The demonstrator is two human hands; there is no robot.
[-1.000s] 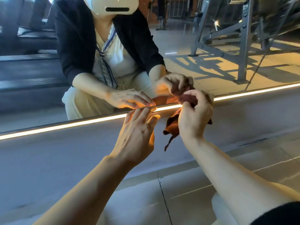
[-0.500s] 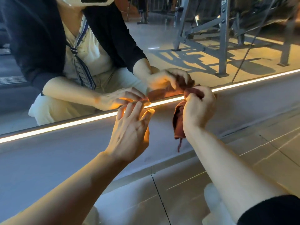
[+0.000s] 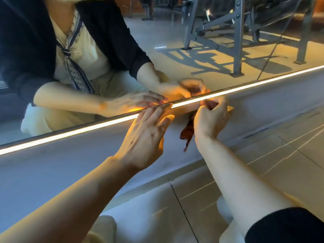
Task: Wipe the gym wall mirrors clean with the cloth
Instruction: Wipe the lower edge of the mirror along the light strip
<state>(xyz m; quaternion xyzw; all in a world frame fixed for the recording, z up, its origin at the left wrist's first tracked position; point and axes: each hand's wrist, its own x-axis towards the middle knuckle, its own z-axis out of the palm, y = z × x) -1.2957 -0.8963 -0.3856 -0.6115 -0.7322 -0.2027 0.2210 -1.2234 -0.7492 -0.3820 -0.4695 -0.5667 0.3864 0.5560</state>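
A person crouches at the foot of a gym wall mirror (image 3: pixel 175 50), both bare forearms reaching toward its lower edge. On the left side, the glass returns the reflection of a dark cardigan over a pale top with a patterned scarf. Below the glass runs a lit strip (image 3: pixel 70 133) — a glowing line that slants up from the left edge to the right edge, above a grey wall base (image 3: pixel 52 163).

The left hand (image 3: pixel 145 137) is spread and relaxed, fingers straight, their tips resting on the strip just at the mirror's bottom edge; it holds nothing. Just beside it, the right hand (image 3: pixel 210 118) is curled around a rust-brown cloth (image 3: pixel 188 131), bunching it against the strip and the lowest part of the glass. A loose end of the cloth hangs down below the fist, in front of the grey base. Motion blur softens the fingertips here.

Farther right, the mirror reflects the grey steel frame of a gym machine (image 3: pixel 238 37) standing on a sunlit floor. Pale floor tiles (image 3: pixel 289 163) fill the lower right.
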